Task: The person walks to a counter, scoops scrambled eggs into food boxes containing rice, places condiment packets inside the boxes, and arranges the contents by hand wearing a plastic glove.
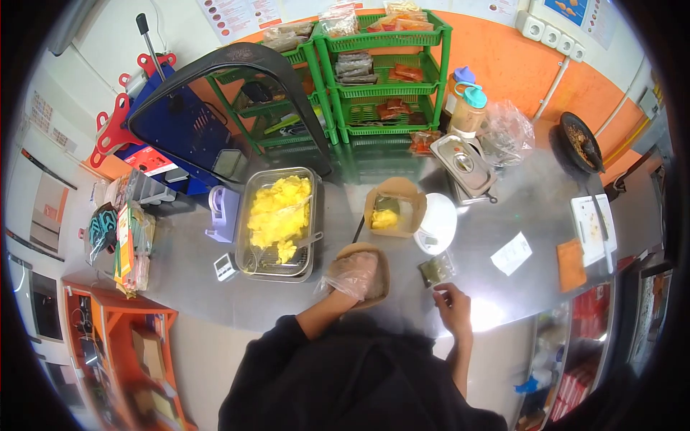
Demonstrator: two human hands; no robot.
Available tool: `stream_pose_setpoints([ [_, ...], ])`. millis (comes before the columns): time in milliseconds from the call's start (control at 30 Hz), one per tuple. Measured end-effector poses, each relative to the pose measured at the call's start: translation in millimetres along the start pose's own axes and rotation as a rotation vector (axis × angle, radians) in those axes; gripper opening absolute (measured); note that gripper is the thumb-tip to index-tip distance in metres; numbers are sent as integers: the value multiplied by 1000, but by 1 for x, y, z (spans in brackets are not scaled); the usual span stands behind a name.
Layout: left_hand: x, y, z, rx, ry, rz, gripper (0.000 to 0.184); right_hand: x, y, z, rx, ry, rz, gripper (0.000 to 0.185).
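Observation:
My left hand [353, 275], in a clear plastic glove, reaches into a brown paper food box [384, 276]; its fingers are hard to make out there. Just beyond stands a second open paper box [411, 222] with yellow food and a green piece inside. At the right, my bare right hand [453, 310] has bent fingers, thumb and forefinger together at the lower edge of a small clear packet [433, 271] with dark green contents. To the left, a metal tray [316, 255] with a wire rack holds a heap of yellow food [282, 208] and a metal utensil.
A white round lid [440, 228] lies beside the second box. Behind are green shelves [388, 90], a lidded steel container [463, 167] and bottles [468, 111]. A purple tape dispenser [223, 213] stands left. Rightward lie a paper slip [512, 253], an orange cloth [571, 264] and a knife on a white board [588, 224].

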State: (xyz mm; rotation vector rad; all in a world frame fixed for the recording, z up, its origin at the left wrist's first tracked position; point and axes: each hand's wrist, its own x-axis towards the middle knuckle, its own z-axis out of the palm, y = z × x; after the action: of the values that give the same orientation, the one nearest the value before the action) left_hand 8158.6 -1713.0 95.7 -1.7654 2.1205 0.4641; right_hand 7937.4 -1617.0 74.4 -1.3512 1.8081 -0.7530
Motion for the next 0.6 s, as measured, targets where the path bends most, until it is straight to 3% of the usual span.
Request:
stream_pose_setpoints([
  [433, 5, -15, 32, -150, 177, 49, 18, -3, 2, -2, -14, 6, 9, 15],
  [500, 8, -23, 45, -316, 375, 25, 18, -3, 1, -1, -18, -1, 15, 15],
  [600, -7, -29, 19, -553, 388, 63, 19, -1, 0, 0, -21, -5, 3, 15],
])
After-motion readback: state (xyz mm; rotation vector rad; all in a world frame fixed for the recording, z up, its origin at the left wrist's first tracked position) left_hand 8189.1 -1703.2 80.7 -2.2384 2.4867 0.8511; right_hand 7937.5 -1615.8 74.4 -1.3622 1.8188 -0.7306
